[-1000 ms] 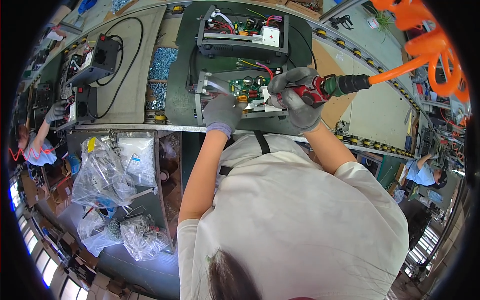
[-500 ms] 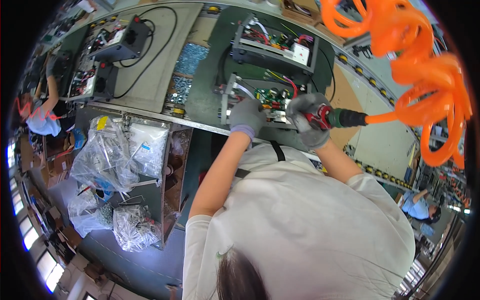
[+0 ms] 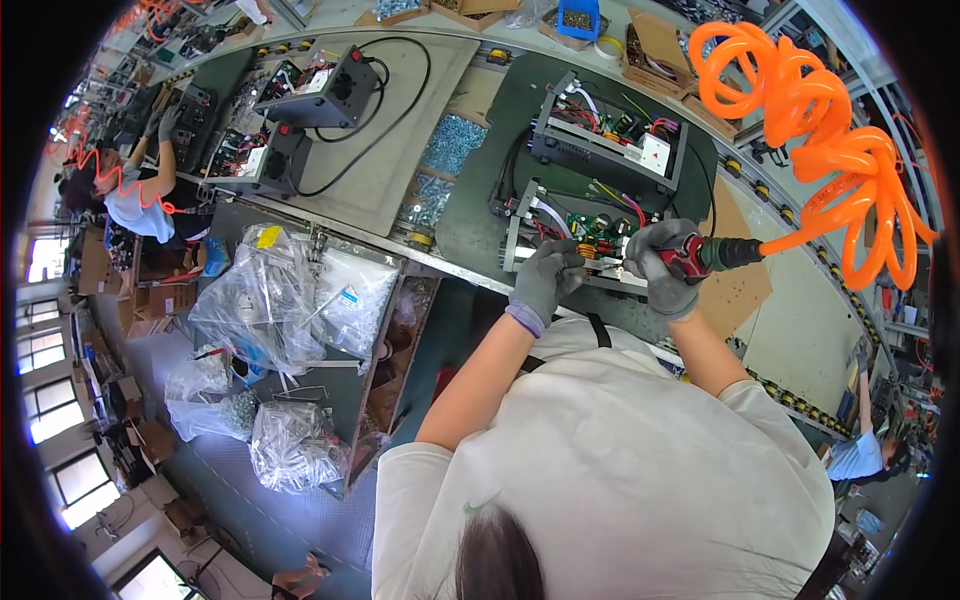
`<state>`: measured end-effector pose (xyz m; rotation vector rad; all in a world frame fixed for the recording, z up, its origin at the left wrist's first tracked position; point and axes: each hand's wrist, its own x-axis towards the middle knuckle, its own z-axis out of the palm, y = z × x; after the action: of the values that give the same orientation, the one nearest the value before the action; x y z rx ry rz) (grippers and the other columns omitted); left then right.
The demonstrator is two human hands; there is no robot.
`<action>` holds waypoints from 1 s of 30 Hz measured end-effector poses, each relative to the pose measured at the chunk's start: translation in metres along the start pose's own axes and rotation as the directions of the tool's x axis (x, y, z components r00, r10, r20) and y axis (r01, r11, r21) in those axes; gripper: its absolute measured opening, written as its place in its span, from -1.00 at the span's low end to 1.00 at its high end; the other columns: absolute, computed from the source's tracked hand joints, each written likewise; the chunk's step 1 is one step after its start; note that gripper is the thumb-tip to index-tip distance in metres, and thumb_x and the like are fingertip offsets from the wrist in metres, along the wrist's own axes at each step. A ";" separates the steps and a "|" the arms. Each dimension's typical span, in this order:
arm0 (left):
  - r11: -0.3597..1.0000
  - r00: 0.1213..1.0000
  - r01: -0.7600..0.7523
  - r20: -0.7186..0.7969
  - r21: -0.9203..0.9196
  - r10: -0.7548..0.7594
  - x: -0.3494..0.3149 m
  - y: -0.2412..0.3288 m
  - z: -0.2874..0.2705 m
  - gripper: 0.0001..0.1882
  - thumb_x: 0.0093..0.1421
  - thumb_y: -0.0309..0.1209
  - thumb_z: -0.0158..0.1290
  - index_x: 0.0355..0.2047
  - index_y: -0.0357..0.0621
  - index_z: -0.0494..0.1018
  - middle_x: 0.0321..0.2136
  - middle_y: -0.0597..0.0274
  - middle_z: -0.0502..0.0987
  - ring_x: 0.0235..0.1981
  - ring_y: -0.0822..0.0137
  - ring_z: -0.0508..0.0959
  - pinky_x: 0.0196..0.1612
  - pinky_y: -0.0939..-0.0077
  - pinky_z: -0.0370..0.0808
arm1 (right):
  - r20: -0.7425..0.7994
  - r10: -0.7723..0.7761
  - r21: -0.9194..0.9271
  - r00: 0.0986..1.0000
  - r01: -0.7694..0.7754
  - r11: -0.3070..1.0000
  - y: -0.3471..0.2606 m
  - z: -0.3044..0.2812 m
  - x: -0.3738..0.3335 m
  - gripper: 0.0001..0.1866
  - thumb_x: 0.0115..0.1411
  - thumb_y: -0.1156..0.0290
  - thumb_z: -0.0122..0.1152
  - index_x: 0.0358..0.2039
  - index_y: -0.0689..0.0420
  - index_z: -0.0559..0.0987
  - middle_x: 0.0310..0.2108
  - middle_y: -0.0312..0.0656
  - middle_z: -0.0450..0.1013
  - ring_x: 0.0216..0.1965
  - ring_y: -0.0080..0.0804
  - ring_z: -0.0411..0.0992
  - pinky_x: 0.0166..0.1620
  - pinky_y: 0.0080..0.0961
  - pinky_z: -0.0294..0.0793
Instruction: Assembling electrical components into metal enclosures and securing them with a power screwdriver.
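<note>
In a grey glove, my right hand [image 3: 664, 272] is wrapped round a red air screwdriver [image 3: 690, 258], which lies level at the right end of the nearer open metal chassis [image 3: 590, 268]. The tool's tip is hidden by my fingers and the chassis edge. My left hand [image 3: 545, 282], also gloved, rests at the near left edge of that chassis with its fingers bent together; what they pinch, if anything, cannot be made out. Inside the chassis sit a green circuit board [image 3: 592, 228] and coloured wires. Directly behind it stands a second chassis [image 3: 605, 140] with a white socket.
An orange coiled hose [image 3: 815, 110] runs from the screwdriver to the upper right. Loose screws [image 3: 455, 143] fill a tray to the left. Two more chassis [image 3: 325, 92] with black cables stand farther left. Bagged parts [image 3: 265, 300] lie on a lower shelf. Co-workers [image 3: 145, 190] work at both sides.
The whole view has shifted, so the bench appears farther right and lower. My left fingers now reach more toward the screwdriver side. My right hand keeps its grip on the tool.
</note>
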<state>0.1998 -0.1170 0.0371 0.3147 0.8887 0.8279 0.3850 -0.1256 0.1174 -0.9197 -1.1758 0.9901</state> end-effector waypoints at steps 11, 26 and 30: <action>0.987 1.000 0.007 0.023 0.159 -0.011 -0.008 -0.007 0.002 -0.61 0.42 -0.33 -0.03 0.12 -0.37 0.30 -0.12 0.00 0.55 -0.31 0.43 0.56 -0.33 0.70 0.55 | -0.008 -0.117 0.078 0.993 0.117 0.990 -0.037 0.012 0.009 -0.64 0.03 0.68 0.13 -0.12 0.17 0.42 -0.33 -0.08 0.46 -0.38 -0.35 0.41 -0.37 -0.43 0.48; 0.962 0.947 0.171 0.303 -0.211 -0.102 0.000 -0.014 0.007 -0.66 0.39 -0.14 0.02 -0.04 -0.15 0.38 -0.34 0.36 0.37 -0.38 0.51 0.34 -0.39 0.68 0.35 | -0.196 -0.064 0.457 0.979 0.149 0.877 -0.066 -0.005 0.019 -0.62 -0.04 0.56 0.20 -0.13 0.17 0.49 -0.38 -0.04 0.51 -0.32 -0.13 0.53 -0.16 -0.11 0.58; 0.953 0.940 0.202 0.318 -0.226 -0.123 0.004 -0.017 0.004 -0.67 0.40 -0.16 0.01 -0.03 -0.15 0.39 -0.32 0.34 0.41 -0.37 0.49 0.36 -0.39 0.67 0.35 | -0.201 -0.089 0.463 0.976 0.175 0.869 -0.063 -0.010 0.017 -0.62 -0.06 0.59 0.16 -0.14 0.17 0.50 -0.38 -0.04 0.51 -0.32 -0.12 0.53 -0.17 -0.11 0.59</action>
<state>0.2124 -0.1248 0.0281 0.1320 0.5068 0.7063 0.4051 -0.1290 0.1807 -0.5074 -0.7796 1.0049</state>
